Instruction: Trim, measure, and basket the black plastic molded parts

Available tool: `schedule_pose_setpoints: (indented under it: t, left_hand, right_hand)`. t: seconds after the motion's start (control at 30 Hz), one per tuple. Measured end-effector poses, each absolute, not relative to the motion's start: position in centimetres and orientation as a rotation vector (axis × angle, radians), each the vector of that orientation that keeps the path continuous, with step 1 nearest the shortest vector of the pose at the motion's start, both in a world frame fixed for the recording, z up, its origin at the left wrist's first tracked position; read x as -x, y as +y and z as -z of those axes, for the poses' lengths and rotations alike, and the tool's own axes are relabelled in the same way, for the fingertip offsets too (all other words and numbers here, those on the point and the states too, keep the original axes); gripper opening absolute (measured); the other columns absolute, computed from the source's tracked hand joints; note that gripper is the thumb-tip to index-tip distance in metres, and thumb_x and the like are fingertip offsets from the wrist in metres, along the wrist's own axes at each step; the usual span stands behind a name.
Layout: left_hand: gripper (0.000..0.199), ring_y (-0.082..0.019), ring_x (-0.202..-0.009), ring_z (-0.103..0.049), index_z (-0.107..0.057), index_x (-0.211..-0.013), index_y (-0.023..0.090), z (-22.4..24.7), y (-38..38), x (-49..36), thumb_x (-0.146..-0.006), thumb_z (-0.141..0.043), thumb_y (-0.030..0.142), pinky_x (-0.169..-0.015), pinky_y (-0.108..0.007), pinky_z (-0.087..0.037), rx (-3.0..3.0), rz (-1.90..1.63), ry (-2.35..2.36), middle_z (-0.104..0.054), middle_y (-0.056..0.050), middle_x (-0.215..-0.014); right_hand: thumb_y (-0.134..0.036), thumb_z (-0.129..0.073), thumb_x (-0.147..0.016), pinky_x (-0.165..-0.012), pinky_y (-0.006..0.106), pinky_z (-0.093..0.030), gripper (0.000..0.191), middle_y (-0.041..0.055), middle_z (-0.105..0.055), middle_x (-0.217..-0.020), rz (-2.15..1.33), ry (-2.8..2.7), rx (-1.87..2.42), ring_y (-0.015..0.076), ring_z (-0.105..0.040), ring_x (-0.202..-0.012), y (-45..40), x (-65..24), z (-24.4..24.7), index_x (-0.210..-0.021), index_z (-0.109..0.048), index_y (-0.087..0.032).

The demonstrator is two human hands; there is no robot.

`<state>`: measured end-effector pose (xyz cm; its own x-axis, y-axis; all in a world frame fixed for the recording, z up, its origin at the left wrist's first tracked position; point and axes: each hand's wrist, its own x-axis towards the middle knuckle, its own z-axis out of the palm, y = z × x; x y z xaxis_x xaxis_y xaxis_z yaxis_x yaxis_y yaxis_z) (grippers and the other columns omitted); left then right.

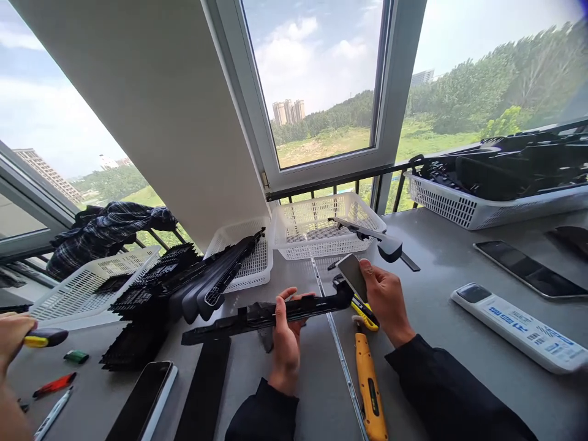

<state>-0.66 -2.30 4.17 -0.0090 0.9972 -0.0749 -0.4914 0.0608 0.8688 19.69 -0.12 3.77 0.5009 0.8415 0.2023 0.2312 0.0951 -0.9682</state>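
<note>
My left hand [285,349] is closed around the middle of a long black plastic part [248,318], which lies across the palm above the table. In my right hand [386,300] a small flat grey piece [351,275] is pinched between thumb and fingers, just above the right end of the black part. Under that end are a yellow and black cutter [366,315] and a yellow-orange tool [370,386]. A metal strip [337,349] runs between my two hands on the table.
Another person's hand [13,337] holds a yellow-black handle [46,337] at the left. White baskets [287,252] and stacked black parts [133,343] stand behind. Phones [144,398], a white package [519,327] and a red cutter [54,384] lie around.
</note>
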Motion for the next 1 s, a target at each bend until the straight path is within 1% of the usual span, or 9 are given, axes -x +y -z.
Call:
schedule_pose_setpoints:
  t: [0.17, 0.3, 0.43, 0.53, 0.6, 0.7, 0.8, 0.87, 1.0]
  left_hand:
    - [0.06, -0.024, -0.058, -0.073, -0.062, -0.1, 0.021, -5.3, -2.6, 1.2, -0.092, -0.052, 0.079, -0.061, -0.033, -0.055, -0.809, -1.428, 0.96, -0.072, -0.003, -0.059]
    - [0.071, -0.021, -0.042, -0.064, -0.062, -0.1, 0.022, -5.5, -2.5, 1.6, -0.085, -0.048, 0.089, -0.044, -0.028, -0.048, -0.749, -1.284, 0.84, -0.066, 0.0, -0.053]
    - [0.089, -0.018, -0.035, -0.056, -0.065, -0.107, 0.018, -4.4, -2.2, 1.5, -0.081, -0.037, 0.098, -0.036, -0.026, -0.041, -0.763, -1.013, 0.767, -0.064, -0.001, -0.053]
    - [0.09, -0.018, -0.039, -0.056, -0.069, -0.108, 0.015, -3.5, -1.9, 1.2, -0.081, -0.044, 0.096, -0.04, -0.028, -0.044, -0.724, -0.997, 0.773, -0.064, -0.002, -0.055]
    - [0.086, -0.019, -0.052, -0.063, -0.071, -0.108, 0.014, -3.0, -1.7, 1.1, -0.079, -0.054, 0.093, -0.051, -0.03, -0.051, -0.653, -1.085, 0.787, -0.069, -0.004, -0.066]
    - [0.086, -0.024, -0.072, -0.071, -0.074, -0.115, 0.013, -2.8, -1.4, 1.4, -0.077, -0.062, 0.09, -0.064, -0.031, -0.055, -0.575, -1.165, 0.824, -0.076, -0.008, -0.086]
    - [0.079, -0.028, -0.09, -0.074, -0.075, -0.119, 0.013, -2.8, -1.2, 1.4, -0.081, -0.066, 0.082, -0.076, -0.033, -0.057, -0.568, -1.161, 0.838, -0.079, -0.011, -0.098]
    - [0.07, -0.03, -0.099, -0.074, -0.076, -0.112, 0.013, -2.9, -1.3, 1.2, -0.084, -0.068, 0.076, -0.084, -0.035, -0.057, -0.591, -1.164, 0.822, -0.079, -0.011, -0.101]
    - [0.06, -0.029, -0.09, -0.073, -0.074, -0.087, 0.014, -3.7, -1.9, 0.7, -0.086, -0.066, 0.073, -0.079, -0.035, -0.057, -0.754, -1.143, 0.829, -0.076, -0.01, -0.084]
  right_hand:
    - [-0.081, -0.058, -0.084, -0.051, 0.029, -0.041, 0.058, 0.0026, -0.062, -0.068, -0.996, -0.854, 1.222, 0.0182, -0.052, -0.06, 0.1, -20.0, -3.9, -0.076, -0.058, -0.023]
    - [-0.068, -0.071, -0.08, -0.047, 0.025, -0.037, 0.047, -0.0008, -0.059, -0.068, -1.233, -0.921, 1.149, 0.0143, -0.048, -0.055, -0.6, -18.7, -4.5, -0.082, -0.059, -0.022]
    - [-0.046, -0.077, -0.079, -0.068, 0.028, -0.05, 0.03, 0.0015, -0.068, -0.085, -1.241, -1.249, 0.976, 0.0183, -0.062, -0.076, -2.0, -17.0, -5.4, -0.088, -0.063, -0.022]
    - [-0.026, -0.07, -0.083, -0.095, 0.035, -0.05, 0.009, 0.0065, -0.071, -0.11, -1.002, -1.535, 0.967, 0.0239, -0.067, -0.107, -3.2, -15.6, -6.0, -0.089, -0.064, -0.023]
    - [-0.016, -0.069, -0.079, -0.107, 0.039, -0.046, 0.015, 0.0086, -0.067, -0.13, -0.932, -1.695, 0.969, 0.0268, -0.062, -0.127, -3.9, -14.9, -6.3, -0.091, -0.064, -0.024]
    - [-0.012, -0.07, -0.075, -0.116, 0.043, -0.043, 0.028, 0.0099, -0.064, -0.14, -0.956, -1.836, 0.925, 0.0297, -0.051, -0.144, -4.5, -14.3, -6.5, -0.099, -0.063, -0.026]
    - [-0.012, -0.067, -0.079, -0.116, 0.044, -0.043, 0.027, 0.0095, -0.067, -0.136, -0.918, -1.835, 0.936, 0.0289, -0.054, -0.14, -4.4, -14.4, -6.3, -0.101, -0.063, -0.026]
    - [-0.012, -0.066, -0.08, -0.114, 0.044, -0.044, 0.025, 0.0088, -0.067, -0.133, -0.864, -1.809, 0.974, 0.0284, -0.058, -0.134, -4.0, -14.6, -6.1, -0.101, -0.064, -0.026]
    - [-0.015, -0.069, -0.08, -0.108, 0.043, -0.046, 0.021, 0.0083, -0.066, -0.131, -0.742, -1.751, 1.085, 0.0281, -0.06, -0.125, -3.3, -15.1, -5.4, -0.096, -0.064, -0.025]
